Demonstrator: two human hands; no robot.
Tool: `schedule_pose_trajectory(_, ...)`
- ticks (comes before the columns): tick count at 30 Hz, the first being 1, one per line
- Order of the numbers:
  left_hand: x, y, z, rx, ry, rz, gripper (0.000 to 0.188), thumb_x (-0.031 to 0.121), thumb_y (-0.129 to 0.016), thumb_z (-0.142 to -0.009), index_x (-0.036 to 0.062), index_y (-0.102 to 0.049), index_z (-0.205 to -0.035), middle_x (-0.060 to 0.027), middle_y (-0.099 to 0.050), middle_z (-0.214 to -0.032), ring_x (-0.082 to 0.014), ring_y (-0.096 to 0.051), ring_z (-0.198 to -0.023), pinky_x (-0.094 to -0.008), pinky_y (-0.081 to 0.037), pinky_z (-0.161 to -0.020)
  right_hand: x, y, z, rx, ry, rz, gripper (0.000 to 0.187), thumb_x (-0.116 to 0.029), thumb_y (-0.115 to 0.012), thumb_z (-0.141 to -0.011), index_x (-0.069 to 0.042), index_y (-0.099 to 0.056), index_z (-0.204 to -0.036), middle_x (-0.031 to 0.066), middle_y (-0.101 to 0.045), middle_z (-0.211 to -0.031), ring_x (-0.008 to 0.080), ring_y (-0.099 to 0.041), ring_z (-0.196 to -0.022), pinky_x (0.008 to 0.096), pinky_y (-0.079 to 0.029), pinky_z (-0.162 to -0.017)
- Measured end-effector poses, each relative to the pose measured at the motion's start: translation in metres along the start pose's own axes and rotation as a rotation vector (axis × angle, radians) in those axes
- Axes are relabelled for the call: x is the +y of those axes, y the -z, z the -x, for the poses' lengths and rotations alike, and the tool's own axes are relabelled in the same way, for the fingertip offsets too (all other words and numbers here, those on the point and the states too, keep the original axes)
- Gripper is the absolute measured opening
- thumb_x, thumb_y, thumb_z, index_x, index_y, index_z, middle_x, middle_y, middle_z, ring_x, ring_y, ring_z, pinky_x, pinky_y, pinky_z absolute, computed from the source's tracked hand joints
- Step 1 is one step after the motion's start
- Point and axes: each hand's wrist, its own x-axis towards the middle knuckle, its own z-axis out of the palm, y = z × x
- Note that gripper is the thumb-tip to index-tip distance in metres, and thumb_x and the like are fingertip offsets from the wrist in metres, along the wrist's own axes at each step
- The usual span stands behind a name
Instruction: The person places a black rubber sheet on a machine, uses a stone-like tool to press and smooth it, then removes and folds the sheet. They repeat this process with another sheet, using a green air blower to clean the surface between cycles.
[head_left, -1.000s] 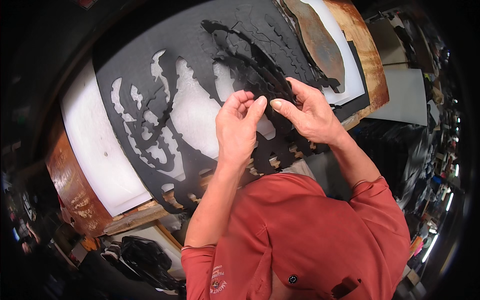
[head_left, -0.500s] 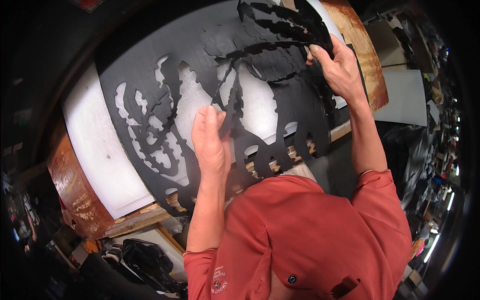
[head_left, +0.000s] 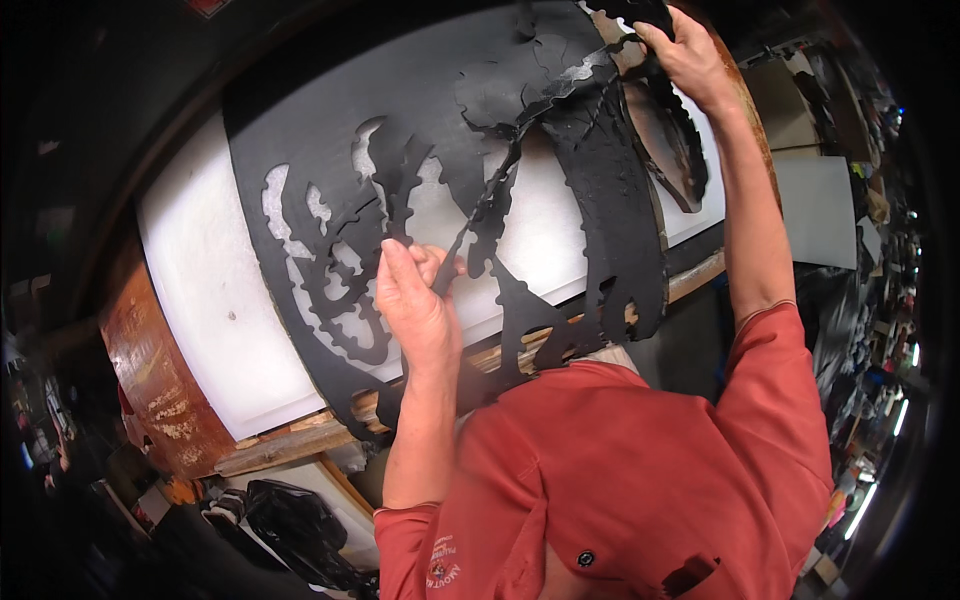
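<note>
A thin, leather-like black sheet (head_left: 330,110) full of cut-outs with notched edges spreads over a white board (head_left: 215,290). Between the cut-outs run narrow webs, some twisted and lifted. My left hand (head_left: 420,300) is closed around the lower end of one web near the middle; its fingers partly hide the grip. At the upper right, my right hand (head_left: 695,62) pinches a bunch of loose black strips (head_left: 690,165) that hang over the board's right part. The strips are still joined to the sheet by a stretched web.
The board lies on a worn brown wooden bench (head_left: 165,370) with a rough front edge. Below at left is a black plastic bag (head_left: 295,525). A pale panel (head_left: 815,210) stands at right, beside cluttered shelves and dark material.
My right hand has moved up and away, drawing the strips outward and shifting the sheet rightward. The left hand has stayed near the middle, slightly lower, with its fingers turned.
</note>
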Motion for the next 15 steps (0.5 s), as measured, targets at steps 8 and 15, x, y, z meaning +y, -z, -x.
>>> schedule_pose_trajectory(8,0.036,-0.014,-0.004,0.022,-0.266,-0.562,0.046,0.007,-0.057,-0.107,-0.0061,-0.047,-0.149,-0.018,-0.059,-0.141,-0.0239,-0.057,-0.131,-0.0349,-0.043,-0.114,0.032,-0.001,0.026,-0.415,0.138,-0.819,0.017,-0.021,-0.066,-0.103,-0.005,-0.062,-0.105,-0.0013,-0.061,-0.081,0.0064,-0.058,-0.071,0.0225,-0.049,-0.066)
schedule_pose_trajectory(15,0.041,-0.062,-0.082,-0.341,-0.402,-1.087,0.036,0.004,-0.061,-0.097,-0.0076,-0.064,-0.131,-0.0188,-0.063,-0.134,-0.0304,-0.062,-0.118,-0.039,-0.05,-0.104,0.002,-0.029,0.051,-0.193,0.032,-1.133,0.016,-0.016,-0.066,-0.104,-0.002,-0.063,-0.112,0.0003,-0.062,-0.082,0.0071,-0.06,-0.072,0.0216,-0.051,-0.064)
